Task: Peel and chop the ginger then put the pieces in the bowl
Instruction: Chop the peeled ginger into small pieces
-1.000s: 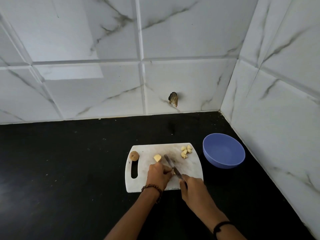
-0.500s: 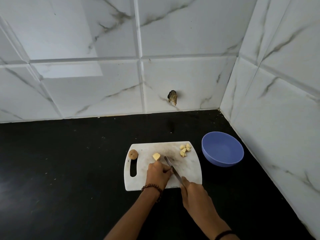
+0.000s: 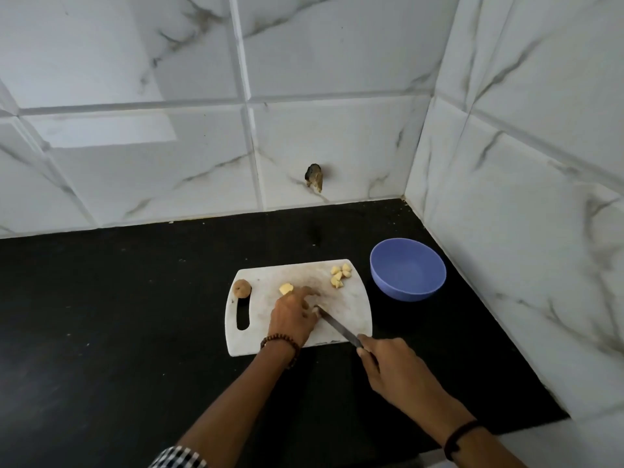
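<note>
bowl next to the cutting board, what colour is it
The bowl is a blue-purple, periwinkle shade; the head view shows it.

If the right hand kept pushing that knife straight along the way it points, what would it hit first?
Most likely the left hand: the knife in the right hand points up-left, its tip already at those fingers, which seem to pin a ginger piece hidden beneath them.

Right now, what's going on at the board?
A person is chopping ginger on a white cutting board. The left hand pins a piece down while the right hand grips a knife, blade angled in beside the left fingers. A pile of cut pieces sits at the board's far right corner. The blue bowl beside it looks empty.
</note>
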A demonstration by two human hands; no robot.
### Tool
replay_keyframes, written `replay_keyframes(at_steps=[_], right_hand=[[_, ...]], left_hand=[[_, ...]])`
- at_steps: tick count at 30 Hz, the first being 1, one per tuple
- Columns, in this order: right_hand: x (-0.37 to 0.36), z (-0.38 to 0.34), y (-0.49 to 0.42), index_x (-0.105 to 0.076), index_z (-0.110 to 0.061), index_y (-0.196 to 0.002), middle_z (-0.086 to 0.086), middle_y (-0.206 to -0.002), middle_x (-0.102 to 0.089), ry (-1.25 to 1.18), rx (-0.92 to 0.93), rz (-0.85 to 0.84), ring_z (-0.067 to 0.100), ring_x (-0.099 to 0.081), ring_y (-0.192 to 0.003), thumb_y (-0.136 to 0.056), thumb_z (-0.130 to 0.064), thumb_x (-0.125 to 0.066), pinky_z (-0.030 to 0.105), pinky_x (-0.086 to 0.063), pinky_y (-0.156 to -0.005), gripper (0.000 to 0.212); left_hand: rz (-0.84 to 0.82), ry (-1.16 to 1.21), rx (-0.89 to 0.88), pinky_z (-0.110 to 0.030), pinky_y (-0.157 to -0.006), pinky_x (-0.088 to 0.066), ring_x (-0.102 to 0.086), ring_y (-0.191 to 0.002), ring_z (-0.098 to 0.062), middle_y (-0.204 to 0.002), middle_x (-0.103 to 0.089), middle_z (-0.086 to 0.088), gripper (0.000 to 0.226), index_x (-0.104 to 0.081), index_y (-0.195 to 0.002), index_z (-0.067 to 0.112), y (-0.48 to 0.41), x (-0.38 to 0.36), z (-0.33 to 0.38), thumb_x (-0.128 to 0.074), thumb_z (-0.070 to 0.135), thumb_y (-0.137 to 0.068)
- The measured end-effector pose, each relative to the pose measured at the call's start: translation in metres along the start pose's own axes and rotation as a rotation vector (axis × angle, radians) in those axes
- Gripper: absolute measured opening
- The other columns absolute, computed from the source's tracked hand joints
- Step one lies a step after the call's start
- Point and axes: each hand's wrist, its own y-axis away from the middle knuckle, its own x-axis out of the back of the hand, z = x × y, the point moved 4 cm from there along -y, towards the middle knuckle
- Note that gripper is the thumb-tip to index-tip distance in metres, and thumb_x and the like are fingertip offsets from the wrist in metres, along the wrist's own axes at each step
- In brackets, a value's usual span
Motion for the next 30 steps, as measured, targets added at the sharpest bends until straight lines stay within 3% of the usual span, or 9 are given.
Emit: replay_keyframes(at_steps=[4,8,19,24,27,30], right_hand=[[0.01,0.0,-0.001,-0.057,-0.024,-0.126,-0.006,-0.092,-0.06,0.047,-0.008,-0.079,0.006,-0.061,-0.075,-0.102,-0.036,-0.045,0.021,-0.053,-0.069,0.029],[0.02,-0.001,-0.006,-0.059,-0.025,-0.118,-0.005,-0.094,-0.058,0.107,-0.026,-0.123,0.006,-0.06,-0.075,-0.101,-0.037,-0.047,0.021,-0.05,-0.066,0.025],[0.051,-0.023,-0.021,-0.057,-0.023,-0.113,-0.001,-0.101,-0.051,0.228,-0.025,-0.273,0.013,-0.06,-0.084,-0.098,-0.031,-0.056,0.031,-0.055,-0.081,0.017],[0.058,-0.022,-0.026,-0.06,-0.02,-0.109,0.001,-0.102,-0.055,0.215,-0.009,-0.281,0.014,-0.062,-0.085,-0.097,-0.03,-0.057,0.032,-0.056,-0.082,0.016],[0.053,-0.013,-0.025,-0.064,-0.02,-0.106,0.0,-0.098,-0.059,0.117,-0.043,-0.251,0.012,-0.063,-0.084,-0.097,-0.031,-0.056,0.03,-0.057,-0.082,0.016],[0.046,-0.006,-0.021,-0.066,-0.022,-0.103,-0.002,-0.094,-0.06,0.025,-0.06,-0.192,0.009,-0.064,-0.08,-0.098,-0.031,-0.055,0.021,-0.053,-0.069,0.015]], left_hand=[[-0.076,-0.149,-0.116,-0.026,-0.092,-0.05,-0.06,-0.101,-0.014,-0.124,-0.054,0.003,0.03,-0.066,-0.117,0.027,-0.002,-0.002,0.006,-0.065,0.019,-0.088],[-0.079,-0.172,-0.137,-0.027,-0.093,-0.05,-0.06,-0.102,-0.015,-0.121,-0.056,-0.001,0.028,-0.067,-0.116,0.024,-0.003,-0.002,0.006,-0.064,0.019,-0.088],[-0.057,-0.168,-0.131,-0.026,-0.095,-0.049,-0.06,-0.101,-0.015,-0.118,-0.059,-0.003,0.029,-0.066,-0.118,0.018,-0.006,-0.005,0.002,-0.063,0.016,-0.089],[-0.064,-0.155,-0.134,-0.023,-0.09,-0.05,-0.058,-0.093,-0.01,-0.116,-0.06,-0.002,0.034,-0.063,-0.12,0.021,-0.006,-0.004,0.001,-0.063,0.011,-0.088],[-0.094,-0.16,-0.162,-0.026,-0.092,-0.051,-0.059,-0.101,-0.015,-0.118,-0.058,-0.002,0.033,-0.064,-0.12,0.022,-0.007,-0.002,0.003,-0.061,0.01,-0.089],[-0.088,-0.16,-0.155,-0.027,-0.091,-0.052,-0.06,-0.1,-0.016,-0.118,-0.06,-0.003,0.03,-0.067,-0.114,0.019,-0.007,-0.003,0.002,-0.064,0.009,-0.086]])
